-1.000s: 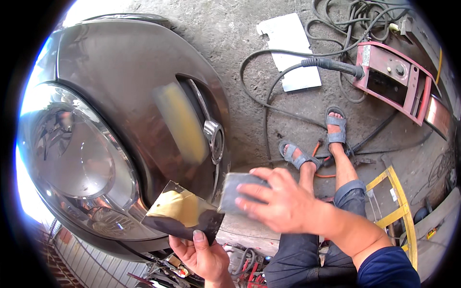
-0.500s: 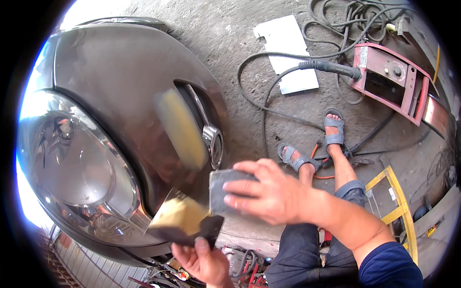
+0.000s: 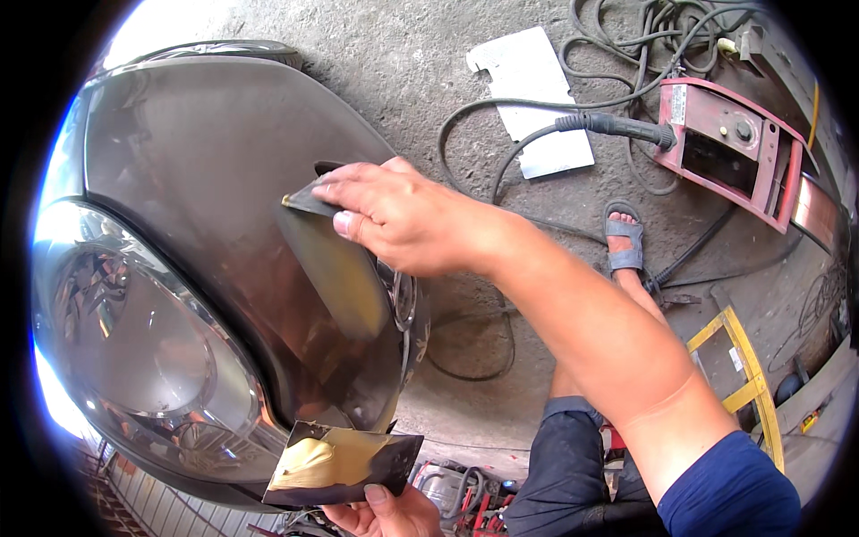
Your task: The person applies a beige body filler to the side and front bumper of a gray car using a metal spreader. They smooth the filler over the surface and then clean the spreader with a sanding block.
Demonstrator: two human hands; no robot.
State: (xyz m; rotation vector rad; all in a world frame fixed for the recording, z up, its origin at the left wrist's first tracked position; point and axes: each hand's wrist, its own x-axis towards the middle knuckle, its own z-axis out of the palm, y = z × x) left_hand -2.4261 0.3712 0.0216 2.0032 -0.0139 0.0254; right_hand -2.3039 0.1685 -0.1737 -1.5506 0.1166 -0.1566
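My right hand pinches a thin dark spreader, its edge at the upper end of a smeared yellowish filler patch on the grey-brown car bumper. The patch runs down beside a recessed opening with chrome trim, partly hidden by my hand. My left hand holds a dark rectangular board with a mound of yellow paste on it, low in the view near the headlight.
A red welding machine with coiled black cables and a white sheet lie on the concrete floor. A yellow metal frame stands at the right. My sandaled foot and legs are below my right arm.
My right hand has moved up and left with the spreader from beside the board onto the patch. My left hand and board have dropped lower.
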